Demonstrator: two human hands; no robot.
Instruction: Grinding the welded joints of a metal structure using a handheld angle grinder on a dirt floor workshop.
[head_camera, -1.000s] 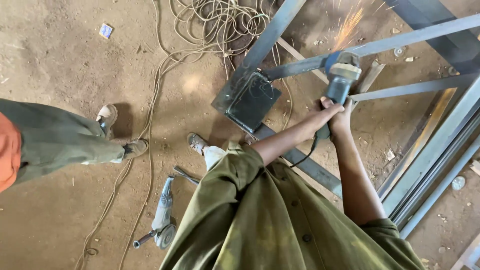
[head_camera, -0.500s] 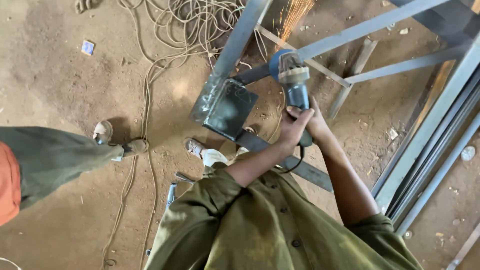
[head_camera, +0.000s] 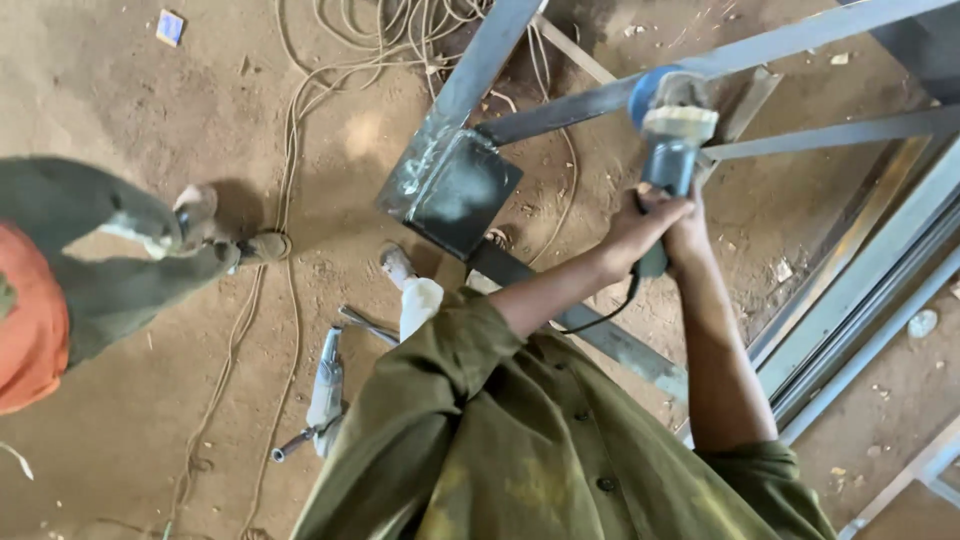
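Both my hands grip the body of a grey and blue angle grinder (head_camera: 668, 130). My left hand (head_camera: 640, 225) wraps the handle from the left, and my right hand (head_camera: 690, 232) holds it from the right just behind. The grinder's head sits against a grey steel bar (head_camera: 560, 108) of a metal frame. A square steel base plate (head_camera: 452, 185) joins the frame's bars just left of the grinder. No sparks show now. A black cable hangs from the grinder's rear below my wrists.
Another person in grey trousers and an orange top (head_camera: 60, 270) stands at the left. A power drill (head_camera: 325, 385) lies on the dirt floor near my foot (head_camera: 405, 275). Coiled cables (head_camera: 400, 40) run across the ground. Long steel sections (head_camera: 870, 290) lie at the right.
Sparks flew from the grinder a second ago; none show now. The view has shifted, so the grinder and frame sit differently in the picture. Both hands have kept their grip.
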